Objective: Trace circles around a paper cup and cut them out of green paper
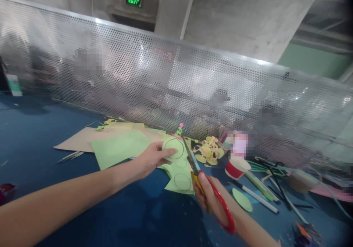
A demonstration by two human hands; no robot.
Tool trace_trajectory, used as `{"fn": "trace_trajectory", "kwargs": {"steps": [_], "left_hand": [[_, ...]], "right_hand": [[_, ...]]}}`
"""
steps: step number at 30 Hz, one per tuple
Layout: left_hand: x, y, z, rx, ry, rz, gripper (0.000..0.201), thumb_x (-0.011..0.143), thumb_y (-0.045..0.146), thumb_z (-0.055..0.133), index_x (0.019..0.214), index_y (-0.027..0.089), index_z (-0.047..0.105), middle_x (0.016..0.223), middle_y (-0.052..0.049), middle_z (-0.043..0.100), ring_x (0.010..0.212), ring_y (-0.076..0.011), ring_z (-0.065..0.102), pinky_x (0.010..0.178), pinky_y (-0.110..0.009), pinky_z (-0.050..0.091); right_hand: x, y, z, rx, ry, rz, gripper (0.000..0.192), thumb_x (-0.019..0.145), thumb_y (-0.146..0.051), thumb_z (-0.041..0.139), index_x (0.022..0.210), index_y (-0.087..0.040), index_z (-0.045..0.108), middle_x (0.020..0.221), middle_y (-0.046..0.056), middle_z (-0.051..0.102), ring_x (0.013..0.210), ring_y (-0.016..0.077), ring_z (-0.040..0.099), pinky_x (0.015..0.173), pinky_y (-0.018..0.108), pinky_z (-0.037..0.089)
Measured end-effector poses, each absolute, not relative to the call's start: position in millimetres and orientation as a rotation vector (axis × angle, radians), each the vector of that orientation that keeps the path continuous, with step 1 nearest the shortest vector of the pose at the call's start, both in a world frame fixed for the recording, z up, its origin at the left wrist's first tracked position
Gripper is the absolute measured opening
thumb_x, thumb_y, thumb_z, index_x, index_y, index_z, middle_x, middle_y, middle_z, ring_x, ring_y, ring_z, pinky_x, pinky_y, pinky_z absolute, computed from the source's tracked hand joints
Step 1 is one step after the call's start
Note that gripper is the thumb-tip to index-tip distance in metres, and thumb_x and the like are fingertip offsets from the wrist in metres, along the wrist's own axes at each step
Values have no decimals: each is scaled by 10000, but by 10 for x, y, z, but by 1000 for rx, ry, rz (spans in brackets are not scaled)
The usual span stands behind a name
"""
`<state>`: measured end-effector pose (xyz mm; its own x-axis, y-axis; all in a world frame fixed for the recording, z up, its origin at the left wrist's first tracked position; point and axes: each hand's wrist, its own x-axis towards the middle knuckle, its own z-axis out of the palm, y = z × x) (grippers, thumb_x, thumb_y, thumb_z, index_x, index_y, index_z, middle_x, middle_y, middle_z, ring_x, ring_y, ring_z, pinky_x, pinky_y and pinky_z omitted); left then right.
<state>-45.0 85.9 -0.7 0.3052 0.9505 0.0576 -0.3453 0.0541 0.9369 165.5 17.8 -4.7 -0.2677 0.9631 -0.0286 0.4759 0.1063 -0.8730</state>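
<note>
Left hand (151, 158) pinches green paper (176, 166); right hand (212, 199) grips scissors (204, 180), blades seemingly in it

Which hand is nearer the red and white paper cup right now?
Right. The right hand, gripping the scissors, sits just below-left of the paper cup. The left hand is farther left, pinching the green paper.

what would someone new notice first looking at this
The two hands at centre: the left hand pinches a light green paper marked with drawn circles, and the right hand works red-handled scissors along its edge. Behind them a shiny perforated metal screen spans the blue table, with yellow paper scraps at its foot.
</note>
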Motion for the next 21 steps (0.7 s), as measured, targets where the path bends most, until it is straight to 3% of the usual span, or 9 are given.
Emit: {"fn": "trace_trajectory", "kwargs": {"steps": [5,21], "left_hand": [[-453,859,12,1067,728,1134,299,651,309,837,881,142,744,886,-71,749,739,-161,652,658,-245,485],[-458,852,21,1037,739,1135,309,643,294,837,892,138,739,873,-71,745,719,-152,640,625,-232,478]], "right_hand": [[1675,193,-111,-1444,-1818,1012,609,845,-780,326,577,-234,338,456,-52,312,383,95,339,395,240,263],[1631,144,-65,-1496,-1752,1025,580,874,-730,340,561,-242,313,418,-54,284,356,85,251,361,262,196]]}}
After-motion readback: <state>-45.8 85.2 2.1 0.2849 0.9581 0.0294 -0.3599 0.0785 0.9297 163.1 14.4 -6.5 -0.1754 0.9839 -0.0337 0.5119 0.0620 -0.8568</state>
